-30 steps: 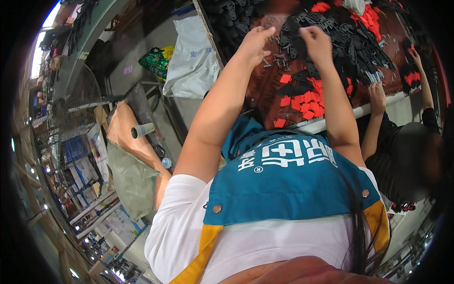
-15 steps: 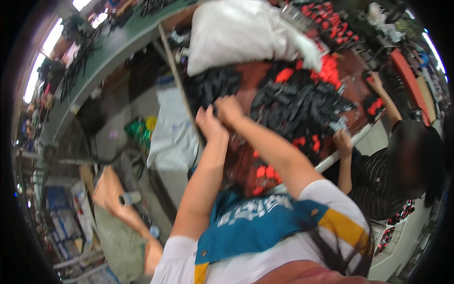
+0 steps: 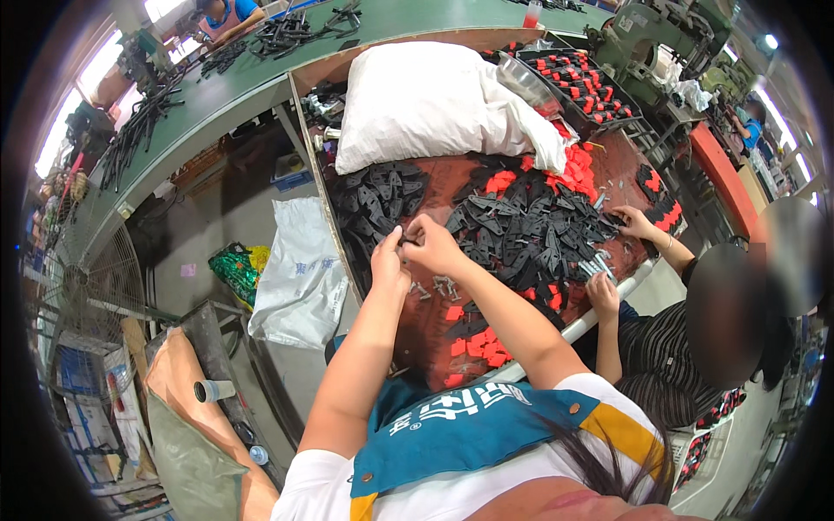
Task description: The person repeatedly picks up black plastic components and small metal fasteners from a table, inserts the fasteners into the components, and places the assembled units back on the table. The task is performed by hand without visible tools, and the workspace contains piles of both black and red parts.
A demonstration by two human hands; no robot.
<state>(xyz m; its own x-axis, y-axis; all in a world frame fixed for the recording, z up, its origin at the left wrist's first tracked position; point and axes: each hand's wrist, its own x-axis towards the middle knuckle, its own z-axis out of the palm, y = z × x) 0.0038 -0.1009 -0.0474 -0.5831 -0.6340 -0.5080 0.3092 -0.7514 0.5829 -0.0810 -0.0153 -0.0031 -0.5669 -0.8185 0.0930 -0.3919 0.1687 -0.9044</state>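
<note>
While white lettering (image 3: 448, 404) marks the teal apron (image 3: 486, 441), both hands (image 3: 388, 264) (image 3: 434, 248) pinch a black piece (image 3: 407, 242).

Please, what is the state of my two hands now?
Left hand: open or closed cannot be told.
Right hand: closed, seemingly on a black part.

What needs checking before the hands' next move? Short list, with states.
1. Bare left hand and bare right hand brought together: ok, fingertips meet above the reddish-brown tabletop.
2. Item in their grip identified: cannot tell, the fingers cover too much.
3. Heaped flat black plastic parts near the right hand: ok, just beyond it.
4. Small silver metal pieces gathered neatly: not ok, scattered loose.
5. Small flat red plastic pieces on the tabletop's near side: ok.
6. Co-worker's nearer hand clear of both hands: ok, well off to the right.
</note>
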